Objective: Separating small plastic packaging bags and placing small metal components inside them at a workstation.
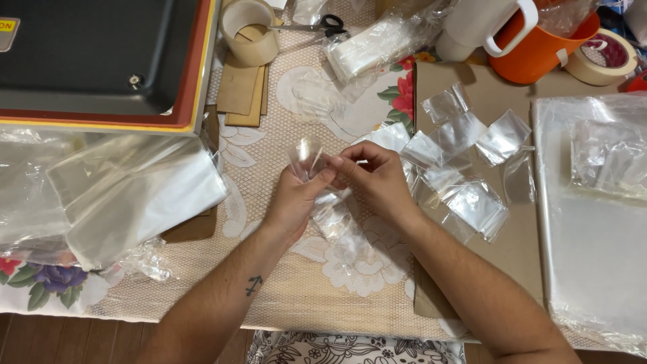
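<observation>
Small clear plastic bag (317,182): held up over the middle of the desk (296,296), between both of your hands. Its long axis runs from upper left to lower right; the top end sticks up past your fingertips toward the far edge, the lower end trails down toward the near edge below your palms.

Your left hand (294,199) is closed on the bag from the left, thumb pinching it near the upper end. Your right hand (374,176) is closed on it from the right, fingertips meeting the left thumb at the same spot. Both hands touch the bag; neither is nearer.

Just right of your right hand, a loose pile of small clear bags (465,162) lies on a brown cardboard sheet (519,236). Toward the left edge, a stack of larger plastic bags (128,195). At the far edge: a tape roll (249,30), scissors (320,25), an orange mug (539,47).
</observation>
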